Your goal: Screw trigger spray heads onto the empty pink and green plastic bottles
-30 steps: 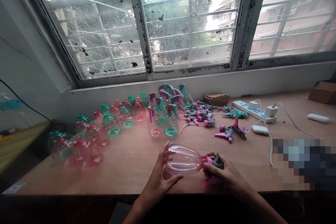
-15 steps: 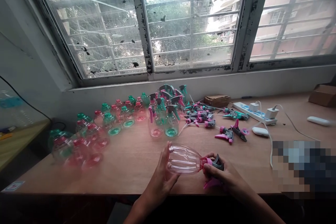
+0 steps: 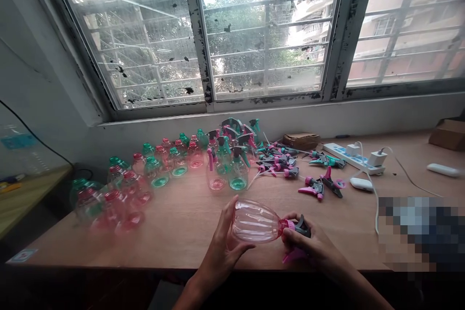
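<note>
A clear pink spray bottle (image 3: 257, 222) lies on its side in the air above the table's front edge, base to the left. My left hand (image 3: 225, 242) cups the base, its thumb below and fingers behind. My right hand (image 3: 305, 237) is closed around the neck, where a pink and grey trigger sprayer head (image 3: 301, 226) sits on the bottle. The pink trigger (image 3: 295, 255) points down under my right hand. Part of the sprayer head is hidden by my fingers.
Open pink and green bottles (image 3: 132, 186) stand at the left. Bottles with sprayers (image 3: 238, 169) stand mid-table. Loose sprayer heads (image 3: 279, 160) lie right of them, near a power strip (image 3: 354, 157) with cables, a white case (image 3: 361, 184) and a cardboard box (image 3: 301, 140).
My left thumb has moved slightly away from the bottle's side. Both hands hold the bottle in nearly the same place, and the view has shifted a little.
</note>
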{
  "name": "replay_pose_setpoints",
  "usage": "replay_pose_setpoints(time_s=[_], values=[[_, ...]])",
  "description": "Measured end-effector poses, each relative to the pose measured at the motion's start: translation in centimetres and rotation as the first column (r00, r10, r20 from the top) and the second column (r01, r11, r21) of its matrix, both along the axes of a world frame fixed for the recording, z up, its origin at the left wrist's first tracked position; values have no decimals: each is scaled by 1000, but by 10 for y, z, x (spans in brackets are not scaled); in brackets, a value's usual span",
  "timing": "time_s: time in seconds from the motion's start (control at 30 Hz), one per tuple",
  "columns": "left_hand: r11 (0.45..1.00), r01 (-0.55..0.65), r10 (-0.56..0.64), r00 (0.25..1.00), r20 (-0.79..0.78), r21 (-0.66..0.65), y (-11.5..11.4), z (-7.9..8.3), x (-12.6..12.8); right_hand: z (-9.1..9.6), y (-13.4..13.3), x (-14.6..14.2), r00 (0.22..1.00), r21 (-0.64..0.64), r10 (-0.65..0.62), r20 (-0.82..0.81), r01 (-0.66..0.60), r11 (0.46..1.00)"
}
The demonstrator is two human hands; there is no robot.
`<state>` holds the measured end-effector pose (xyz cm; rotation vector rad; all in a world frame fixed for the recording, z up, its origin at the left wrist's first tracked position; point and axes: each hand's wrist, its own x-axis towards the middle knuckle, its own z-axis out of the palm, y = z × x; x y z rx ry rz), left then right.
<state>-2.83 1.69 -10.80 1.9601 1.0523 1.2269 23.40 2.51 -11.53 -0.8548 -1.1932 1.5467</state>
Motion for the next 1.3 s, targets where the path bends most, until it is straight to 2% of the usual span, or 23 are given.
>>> replay_pose_setpoints(time_s=[0.3, 0.43, 0.5, 0.7, 0.93, 1.17, 1.3], values=[[999, 30, -31, 999, -28, -32, -3, -1, -2, 1, -1, 1, 999, 12, 12, 35, -12, 1000], [995, 16, -4, 993, -120, 99, -3, -2, -2, 1, -1, 0, 1000, -10, -17, -17, 17, 1000], [993, 32, -18, 992, -126, 116, -4, -1, -1, 1, -2, 0, 999, -9, -21, -34, 21, 1000], [1000, -17, 19, 995, -98, 26, -5, 5, 1, -1, -1, 0, 1000, 3, -6, 18, 6, 1000], [999, 9, -7, 998, -58, 31, -5, -3, 2, -2, -2, 0, 998, -13, -59, -27, 59, 998], [995, -18, 18, 1000, 3, -99, -4, 4, 1, 1, -1, 2, 993, 15, -1, 118, -1, 1000], [996, 10, -10, 1000, -3, -83, -3, 1, -1, 2, -2, 1, 998, -8, -39, 47, 40, 999]])
